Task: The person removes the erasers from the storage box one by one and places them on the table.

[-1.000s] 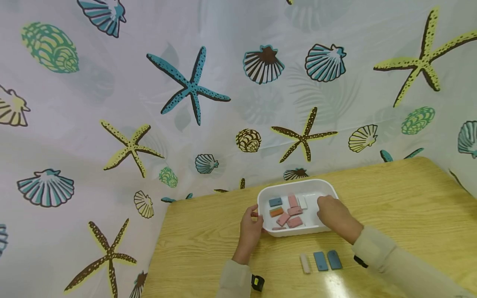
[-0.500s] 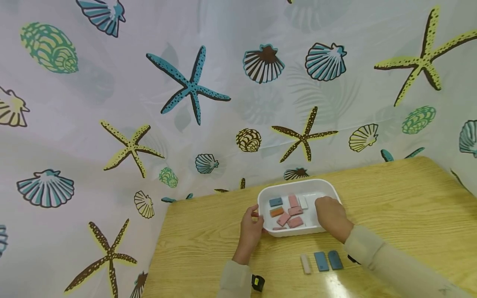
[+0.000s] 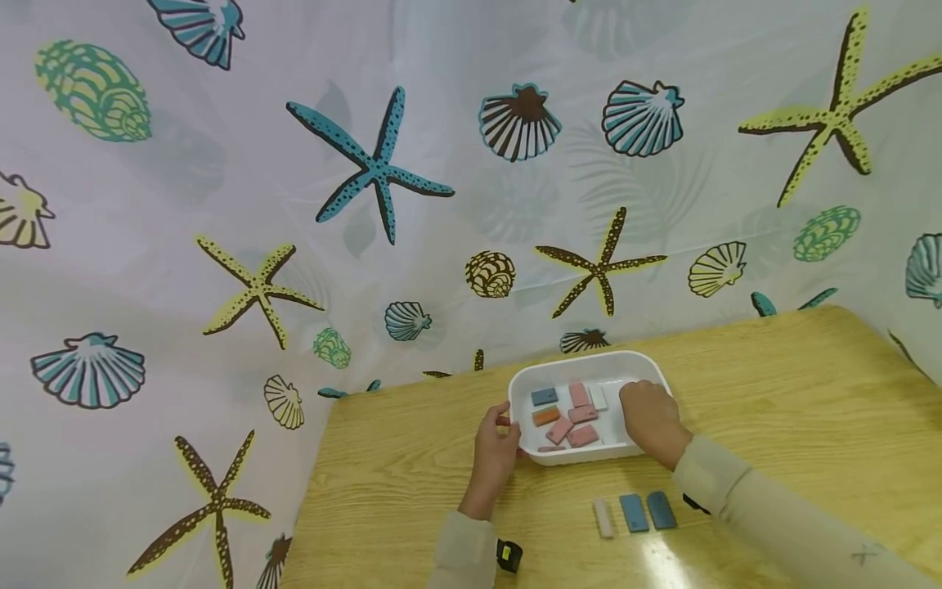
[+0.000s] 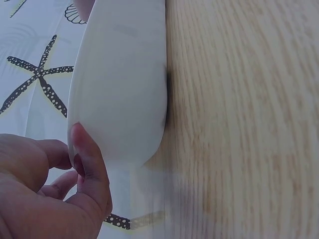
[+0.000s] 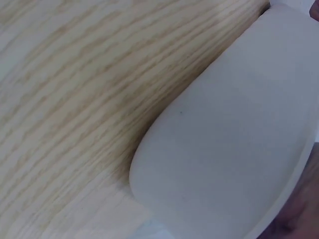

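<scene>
White tray (image 3: 589,366) w/ coloured tiles sits on wood table (image 3: 773,393); left hand (image 3: 495,448) grips tray's left rim, thumb on edge; right hand (image 3: 651,421) curled over right rim, holding it; three tiles (image 3: 633,514) lie nr right wrist.

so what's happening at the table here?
A person sits at a wooden table with a white tray of small pink, blue, orange and white blocks. The left hand grips the tray's left rim, thumb over the edge. The right hand reaches into the tray's right side; whether it holds a block is hidden. Three blocks, one pale and two blue, lie in a row on the table nearer the person.
</scene>
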Available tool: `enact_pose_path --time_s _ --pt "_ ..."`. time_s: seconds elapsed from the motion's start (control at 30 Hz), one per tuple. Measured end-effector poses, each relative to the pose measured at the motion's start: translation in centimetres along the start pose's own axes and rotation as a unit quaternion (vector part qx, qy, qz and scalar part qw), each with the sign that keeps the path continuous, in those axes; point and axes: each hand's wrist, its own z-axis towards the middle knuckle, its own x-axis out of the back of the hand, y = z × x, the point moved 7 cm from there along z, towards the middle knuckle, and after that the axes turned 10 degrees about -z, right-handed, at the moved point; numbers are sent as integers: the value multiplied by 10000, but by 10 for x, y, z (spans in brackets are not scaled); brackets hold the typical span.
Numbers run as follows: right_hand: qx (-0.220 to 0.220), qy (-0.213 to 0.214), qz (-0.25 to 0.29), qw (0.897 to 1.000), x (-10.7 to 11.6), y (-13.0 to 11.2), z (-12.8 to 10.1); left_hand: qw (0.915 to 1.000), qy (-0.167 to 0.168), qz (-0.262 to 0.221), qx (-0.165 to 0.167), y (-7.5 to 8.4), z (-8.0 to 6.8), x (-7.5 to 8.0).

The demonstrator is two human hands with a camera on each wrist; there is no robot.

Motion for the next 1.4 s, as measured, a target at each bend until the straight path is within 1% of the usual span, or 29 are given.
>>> enact_pose_path --time_s 0.17,0.33,0.43,0.53,0.63,0.8,0.93,1.03,1.17,1.4 --pt "61 148 42 9999 2 0 -2 10000 -13 -9 52 0 -1 0" --pt "328 478 49 9983 9 -4 -3 10000 -3 9 45 0 -1 0" --pt "468 639 145 9968 16 -6 -3 10000 24 15 49 1 0 0" --pt "524 649 334 9960 22 -6 -2 10000 28 19 72 1 0 0" --pt "563 509 643 9950 29 -6 -1 10000 23 31 77 2 0 0" --pt "612 1 1349 9890 38 -4 -2 10000 23 41 46 2 0 0" --pt "506 -449 1977 9779 44 1 -8 10000 -1 11 28 1 -1 0" --pt "379 -689 2293 9702 47 6 -13 10000 -27 -12 -14 1 -2 0" --pt "300 -844 2389 9669 49 13 -18 10000 5 -25 -56 3 -2 2" --pt "183 -1044 2447 9638 56 25 -28 10000 -9 -35 11 1 -2 1"
